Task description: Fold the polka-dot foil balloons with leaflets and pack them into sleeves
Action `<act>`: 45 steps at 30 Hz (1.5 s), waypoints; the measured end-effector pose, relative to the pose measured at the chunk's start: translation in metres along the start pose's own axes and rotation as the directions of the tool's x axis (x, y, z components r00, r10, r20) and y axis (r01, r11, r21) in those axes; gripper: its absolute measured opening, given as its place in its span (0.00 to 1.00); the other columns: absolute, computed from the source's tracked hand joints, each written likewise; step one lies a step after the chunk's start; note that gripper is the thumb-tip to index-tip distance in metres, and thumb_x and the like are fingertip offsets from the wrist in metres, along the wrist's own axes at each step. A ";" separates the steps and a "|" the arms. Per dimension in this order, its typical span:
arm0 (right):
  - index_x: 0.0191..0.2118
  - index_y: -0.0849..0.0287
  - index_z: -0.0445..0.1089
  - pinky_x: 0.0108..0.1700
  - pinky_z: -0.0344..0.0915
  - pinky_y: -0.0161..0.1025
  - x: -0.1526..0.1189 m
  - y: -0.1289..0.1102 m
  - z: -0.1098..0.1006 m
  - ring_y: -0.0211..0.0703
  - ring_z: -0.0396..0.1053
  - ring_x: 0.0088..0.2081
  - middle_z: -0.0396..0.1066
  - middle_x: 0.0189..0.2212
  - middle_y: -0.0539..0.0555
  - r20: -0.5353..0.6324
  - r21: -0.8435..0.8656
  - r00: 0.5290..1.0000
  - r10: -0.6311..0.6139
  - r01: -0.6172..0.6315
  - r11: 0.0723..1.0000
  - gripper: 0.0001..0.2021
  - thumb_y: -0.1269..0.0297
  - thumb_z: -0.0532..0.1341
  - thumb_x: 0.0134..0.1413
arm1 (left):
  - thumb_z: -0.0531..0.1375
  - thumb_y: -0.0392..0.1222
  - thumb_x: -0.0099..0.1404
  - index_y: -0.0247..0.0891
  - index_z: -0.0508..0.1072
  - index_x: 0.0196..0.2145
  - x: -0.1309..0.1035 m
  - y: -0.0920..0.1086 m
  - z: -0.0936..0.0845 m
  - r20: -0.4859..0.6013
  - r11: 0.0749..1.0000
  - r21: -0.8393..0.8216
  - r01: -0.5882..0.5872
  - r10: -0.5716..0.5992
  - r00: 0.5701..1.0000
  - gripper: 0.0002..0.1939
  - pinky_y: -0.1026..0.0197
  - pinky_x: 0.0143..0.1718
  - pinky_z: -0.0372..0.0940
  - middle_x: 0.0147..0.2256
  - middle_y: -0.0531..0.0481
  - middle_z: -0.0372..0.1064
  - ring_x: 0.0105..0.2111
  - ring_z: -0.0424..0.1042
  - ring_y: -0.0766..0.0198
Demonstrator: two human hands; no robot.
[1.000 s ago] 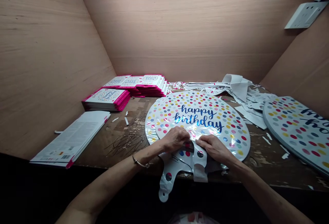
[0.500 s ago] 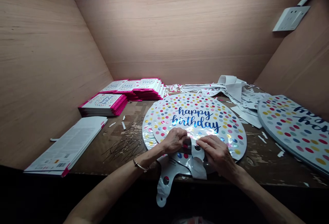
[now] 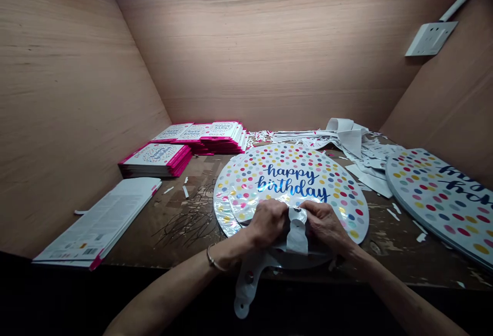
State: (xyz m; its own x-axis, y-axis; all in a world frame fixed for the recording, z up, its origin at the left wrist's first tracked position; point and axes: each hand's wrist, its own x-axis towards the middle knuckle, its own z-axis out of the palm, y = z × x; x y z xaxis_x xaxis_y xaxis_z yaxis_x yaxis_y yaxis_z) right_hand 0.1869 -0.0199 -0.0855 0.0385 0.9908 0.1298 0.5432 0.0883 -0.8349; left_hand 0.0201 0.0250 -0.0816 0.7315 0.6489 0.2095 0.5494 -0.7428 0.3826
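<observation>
A flat round foil balloon (image 3: 292, 174) with coloured dots and "happy birthday" lettering lies at the front of the table, on top of another one like it. Its white tail (image 3: 297, 230) is turned up over the near edge, between my hands. My left hand (image 3: 269, 221) is closed on the balloon's near edge just left of the tail. Fingers and thumb of my right hand (image 3: 323, 221) pinch the tail's right side near its top. From the balloon underneath, a second white tail (image 3: 246, 287) hangs over the table edge. My fingertips are partly hidden.
Pink-and-white printed packets (image 3: 154, 159) stand stacked at back left, with flat printed card sleeves (image 3: 103, 223) nearer. More dotted balloons (image 3: 439, 197) are piled at right. White paper offcuts (image 3: 365, 151) lie at the back. Dark thin strands (image 3: 188, 215) lie left of the balloons.
My left hand has moved slightly down and nearer the tail. My right hand has closed in beside it, and the upturned tail shows more narrowly. The view has tilted up slightly.
</observation>
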 end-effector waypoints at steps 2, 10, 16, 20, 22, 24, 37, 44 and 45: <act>0.23 0.61 0.67 0.24 0.58 0.31 0.000 -0.002 -0.005 0.35 0.61 0.21 0.65 0.18 0.48 0.034 -0.009 0.999 0.027 -0.027 1.000 0.14 0.61 0.49 0.49 | 0.49 0.33 0.62 0.28 0.71 0.38 -0.014 0.009 0.006 -0.114 0.979 0.158 -0.132 0.150 0.982 0.13 0.42 0.49 0.57 0.46 0.33 0.67 0.49 0.64 0.46; 0.26 0.62 0.66 0.33 0.61 0.34 0.085 -0.004 -0.043 0.39 0.66 0.31 0.67 0.25 0.51 -0.056 -0.352 0.992 0.115 -0.128 0.927 0.12 0.70 0.49 0.55 | 0.50 0.65 0.59 0.34 0.59 0.55 -0.058 0.014 0.015 0.105 0.904 0.279 -0.325 0.308 0.946 0.37 0.32 0.56 0.44 0.61 0.34 0.43 0.61 0.39 0.38; 0.47 0.60 0.65 0.44 0.65 0.47 0.196 0.013 -0.049 0.42 0.66 0.43 0.65 0.45 0.56 -0.106 -0.534 0.976 0.188 -0.216 0.818 0.14 0.59 0.56 0.58 | 0.48 0.52 0.66 0.47 0.50 0.60 -0.056 -0.008 0.033 0.261 0.924 0.226 -0.310 0.249 0.933 0.27 0.24 0.44 0.52 0.60 0.37 0.48 0.57 0.50 0.31; 0.49 0.61 0.63 0.44 0.66 0.47 0.233 0.031 -0.031 0.44 0.66 0.44 0.64 0.47 0.56 -0.111 -0.548 0.969 0.218 -0.243 0.800 0.16 0.59 0.56 0.58 | 0.51 0.47 0.66 0.51 0.52 0.59 -0.044 -0.020 0.041 0.272 0.943 0.218 -0.249 0.186 0.944 0.24 0.37 0.43 0.63 0.58 0.38 0.52 0.52 0.62 0.40; 0.49 0.61 0.63 0.44 0.65 0.48 0.242 0.043 -0.021 0.44 0.66 0.44 0.65 0.47 0.56 -0.113 -0.548 0.966 0.233 -0.256 0.797 0.15 0.59 0.56 0.58 | 0.58 0.51 0.60 0.44 0.53 0.59 -0.030 -0.020 0.028 0.220 0.974 0.204 -0.098 0.052 0.974 0.32 0.46 0.41 0.68 0.58 0.32 0.52 0.50 0.65 0.42; 0.48 0.61 0.64 0.44 0.65 0.48 0.246 0.054 -0.014 0.44 0.66 0.44 0.65 0.46 0.56 -0.117 -0.542 0.962 0.245 -0.269 0.796 0.15 0.59 0.56 0.58 | 0.62 0.48 0.56 0.37 0.53 0.59 -0.009 -0.020 0.005 0.086 0.974 0.223 0.044 -0.065 0.994 0.37 0.48 0.44 0.67 0.59 0.29 0.48 0.54 0.60 0.41; 0.47 0.61 0.64 0.44 0.66 0.47 0.243 0.096 -0.017 0.43 0.66 0.42 0.66 0.45 0.56 -0.270 -0.254 0.922 0.279 -0.347 0.903 0.15 0.58 0.55 0.58 | 0.52 0.35 0.60 0.36 0.50 0.61 0.012 -0.118 -0.049 -0.050 0.731 0.247 0.636 -0.646 0.761 0.31 0.45 0.55 0.48 0.56 0.37 0.57 0.56 0.56 0.47; 0.41 0.64 0.67 0.34 0.66 0.39 0.231 0.079 -0.030 0.39 0.67 0.33 0.68 0.34 0.51 -0.298 0.014 0.941 0.160 -0.164 0.986 0.16 0.55 0.54 0.59 | 0.63 0.41 0.45 0.35 0.70 0.45 0.053 -0.146 -0.079 -0.019 0.751 -0.239 0.616 -0.637 0.770 0.26 0.57 0.40 0.60 0.31 0.47 0.71 0.39 0.68 0.52; 0.41 0.65 0.67 0.32 0.65 0.37 0.225 0.071 -0.037 0.38 0.67 0.30 0.68 0.31 0.50 -0.287 0.045 0.949 0.132 -0.124 0.991 0.18 0.53 0.53 0.58 | 0.63 0.40 0.44 0.34 0.72 0.40 0.060 -0.150 -0.080 -0.007 0.750 -0.300 0.589 -0.620 0.785 0.23 0.60 0.35 0.61 0.27 0.50 0.70 0.34 0.69 0.55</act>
State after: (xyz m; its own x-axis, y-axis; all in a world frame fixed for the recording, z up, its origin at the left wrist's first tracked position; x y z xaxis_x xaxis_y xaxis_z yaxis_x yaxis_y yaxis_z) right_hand 0.2651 0.2053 -0.0963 0.3492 0.9221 0.1668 0.4957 -0.0307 -0.8680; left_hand -0.0510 0.1882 -0.0546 0.2309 0.9707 -0.0666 0.7219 -0.1251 0.6806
